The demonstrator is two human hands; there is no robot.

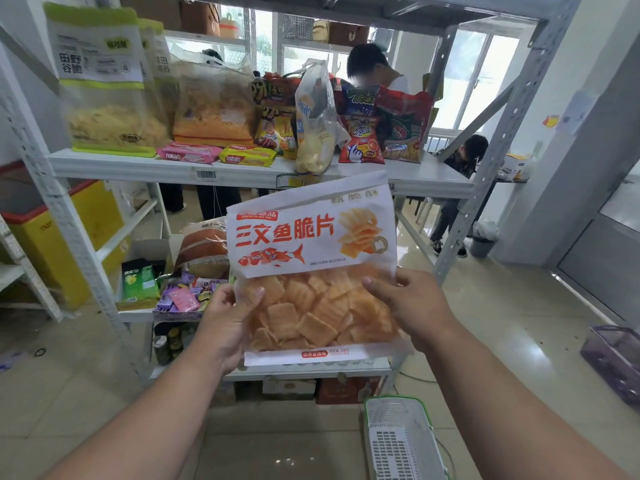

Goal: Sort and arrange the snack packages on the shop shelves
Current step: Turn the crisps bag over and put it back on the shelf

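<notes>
Centre frame: left hand [230,318] and right hand [407,299] pinch the white-and-clear plastic bag of orange crisps [313,268] by its lower edges; light, crinkly, probably fragile contents.

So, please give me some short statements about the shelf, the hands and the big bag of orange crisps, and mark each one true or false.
1. Both hands hold the large white bag of orange square crisps. True: left hand, right hand.
2. The pink flat wafer packet lies beside the yellow flat wafer packet. True.
3. The white plastic basket stands on the upper white shelf board. False: it is on the floor.
4. The held bag is upside down. False: its print reads upright.
</notes>
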